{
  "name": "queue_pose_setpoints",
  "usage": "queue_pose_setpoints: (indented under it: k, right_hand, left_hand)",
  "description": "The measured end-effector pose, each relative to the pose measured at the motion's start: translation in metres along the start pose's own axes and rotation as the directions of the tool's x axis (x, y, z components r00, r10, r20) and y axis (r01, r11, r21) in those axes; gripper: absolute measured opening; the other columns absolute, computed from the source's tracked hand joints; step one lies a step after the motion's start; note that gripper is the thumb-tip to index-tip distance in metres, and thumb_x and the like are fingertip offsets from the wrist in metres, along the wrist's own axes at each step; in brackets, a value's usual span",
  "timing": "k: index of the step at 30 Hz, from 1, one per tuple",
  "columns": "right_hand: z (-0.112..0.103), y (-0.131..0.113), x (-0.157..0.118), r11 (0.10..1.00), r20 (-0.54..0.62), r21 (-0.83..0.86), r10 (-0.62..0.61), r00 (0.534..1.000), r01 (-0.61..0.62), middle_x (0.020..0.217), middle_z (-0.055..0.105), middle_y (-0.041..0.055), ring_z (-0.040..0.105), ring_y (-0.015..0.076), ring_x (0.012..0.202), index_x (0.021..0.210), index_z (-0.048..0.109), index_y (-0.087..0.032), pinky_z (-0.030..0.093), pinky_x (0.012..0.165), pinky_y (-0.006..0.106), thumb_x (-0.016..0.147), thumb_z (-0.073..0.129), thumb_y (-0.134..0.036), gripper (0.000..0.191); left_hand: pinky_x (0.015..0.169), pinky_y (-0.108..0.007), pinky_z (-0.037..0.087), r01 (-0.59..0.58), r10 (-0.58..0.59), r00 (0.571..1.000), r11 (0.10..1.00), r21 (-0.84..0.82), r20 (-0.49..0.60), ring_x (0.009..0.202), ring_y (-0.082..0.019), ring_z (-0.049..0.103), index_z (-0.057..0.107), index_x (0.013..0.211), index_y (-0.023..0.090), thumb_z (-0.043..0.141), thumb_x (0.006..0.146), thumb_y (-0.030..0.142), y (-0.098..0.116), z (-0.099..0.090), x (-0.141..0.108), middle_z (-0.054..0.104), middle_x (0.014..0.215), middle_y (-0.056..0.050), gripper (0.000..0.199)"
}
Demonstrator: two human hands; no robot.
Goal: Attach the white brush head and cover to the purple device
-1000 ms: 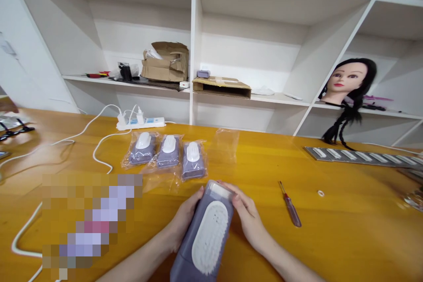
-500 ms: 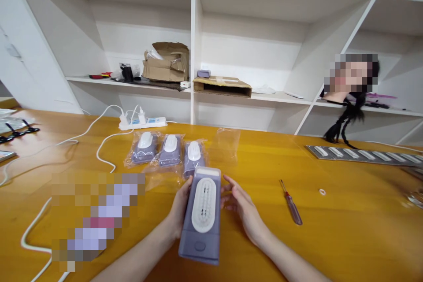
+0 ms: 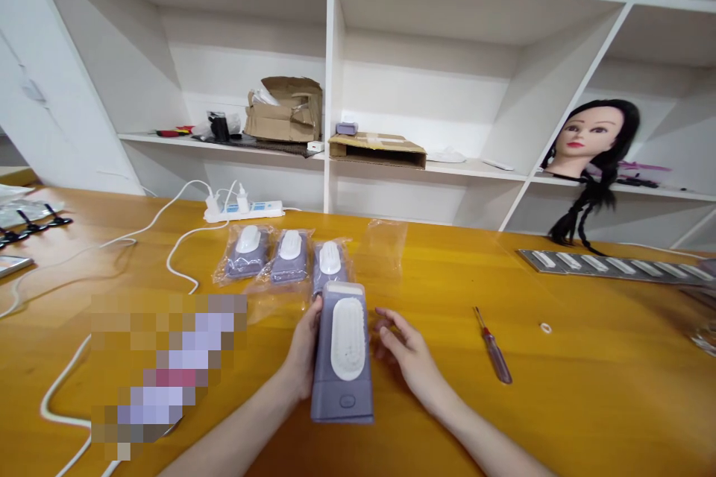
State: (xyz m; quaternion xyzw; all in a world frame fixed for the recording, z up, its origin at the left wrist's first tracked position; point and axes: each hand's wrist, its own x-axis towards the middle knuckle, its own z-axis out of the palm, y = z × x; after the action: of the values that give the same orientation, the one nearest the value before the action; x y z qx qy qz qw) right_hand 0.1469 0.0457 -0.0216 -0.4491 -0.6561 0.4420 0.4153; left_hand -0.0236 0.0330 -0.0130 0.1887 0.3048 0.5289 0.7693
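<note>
A purple-grey box-shaped device (image 3: 324,395) with a white oval panel on its face and a small button near its lower end is held up in front of me. My left hand (image 3: 305,354) grips it along its left side, the fingers partly hidden behind it. To the right, my right hand (image 3: 406,354) is open with bent fingers, a small gap away from the device. Just beyond stand similar devices in clear plastic bags: one on the left (image 3: 246,257), one in the middle (image 3: 289,261), and one (image 3: 330,268) partly covered by the held device.
A screwdriver (image 3: 493,350) and a small white ring (image 3: 545,328) lie to the right. Behind are a power strip (image 3: 246,210) with white cables and an empty clear bag (image 3: 387,242). A strip of white pieces (image 3: 604,266) lies at far right, below a mannequin head (image 3: 587,138) on the shelf.
The device has tilted, its lower end rising and swinging slightly right. My right hand's fingers have drawn a little away from it and curled more.
</note>
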Motion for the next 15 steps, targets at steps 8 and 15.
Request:
queue_pose_setpoints:
  k: [8, 15]
  right_hand:
    - [-0.025, 0.014, 0.028, 0.535, 0.085, -0.835, -0.105, 0.991, 0.128, 0.141, 0.032, 0.005, 0.014, 0.0276, 0.131, 0.136, 0.023, -0.029, 0.017, 0.097, 0.057, 0.084, 0.038, -0.028, 0.053]
    - [-0.035, 0.012, 0.025, 0.389, -0.005, -0.921, -0.069, 0.998, 0.023, 0.097, 0.063, 0.011, 0.049, 0.0277, 0.099, 0.104, 0.059, -0.021, 0.031, 0.085, 0.041, 0.082, 0.047, -0.032, 0.027]
  left_hand:
    - [0.075, -0.04, 0.046, 0.178, -0.179, 0.983, 0.984, 0.015, 0.039, 0.075, -0.029, 0.065, 0.056, 0.107, 0.009, 0.049, 0.073, 0.05, -0.003, 0.003, -0.002, 0.069, 0.076, -0.012, 0.054]
    - [0.078, -0.041, 0.044, 0.18, -0.178, 0.983, 0.983, -0.046, 0.05, 0.088, -0.034, 0.062, 0.058, 0.101, 0.008, 0.049, 0.072, 0.043, -0.001, 0.01, -0.012, 0.069, 0.087, -0.015, 0.046]
